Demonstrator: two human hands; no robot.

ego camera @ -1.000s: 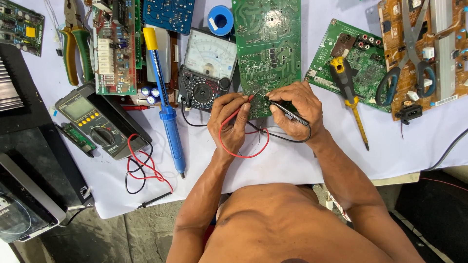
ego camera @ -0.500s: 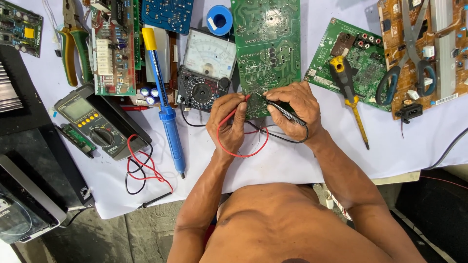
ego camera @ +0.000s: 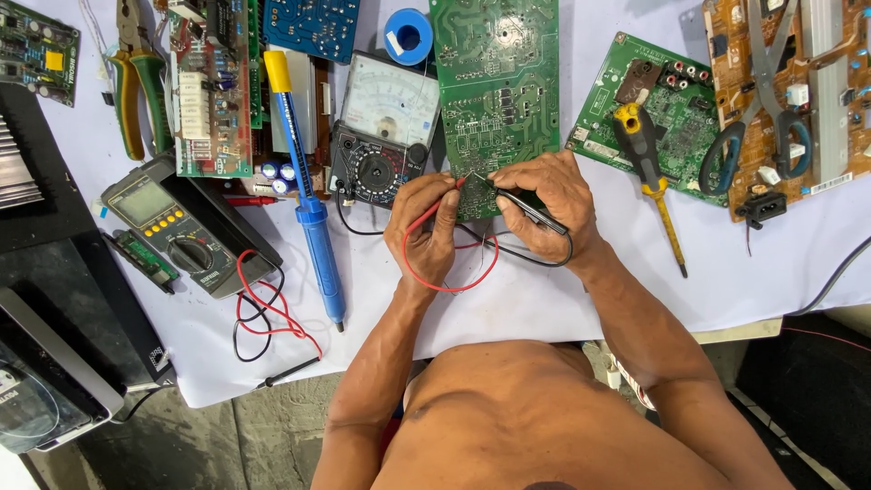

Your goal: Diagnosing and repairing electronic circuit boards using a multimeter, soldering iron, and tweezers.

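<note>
So the big green circuit board [ego camera: 497,91] lies flat on the white-covered counter [ego camera: 544,299], and both hands meet at its near edge. The left hand [ego camera: 428,227] has its fingers pinched around a red probe [ego camera: 452,192], tip pressed onto the board right at the fingertips. The right hand [ego camera: 549,204] has its fingers closed on a black probe [ego camera: 526,201], whose tip touches the board just beside the red one. The two tips sit really close together, almost touching.

A red wire [ego camera: 454,281] loops out below the left fingers, and a black wire [ego camera: 535,259] curls under the right wrist.

Just past the left fingers sits an analog meter [ego camera: 381,136] with a needle dial, touching the board's left edge. Further left of that there's a blue desoldering pump [ego camera: 308,209] with a yellow top, then a grey digital meter [ego camera: 172,227] with its own red and black leads [ego camera: 268,318] bunched up near it. Beyond the pump lie green-handled pliers [ego camera: 136,91].

Off to the right of the right fingers there's a yellow-and-black screwdriver [ego camera: 649,168] lying across a smaller green board [ego camera: 680,109], and further out scissors [ego camera: 767,109] on a brown board [ego camera: 817,82]. A roll of blue tape [ego camera: 408,36] sits far beyond the fingers, next to the big board's top corner.
</note>
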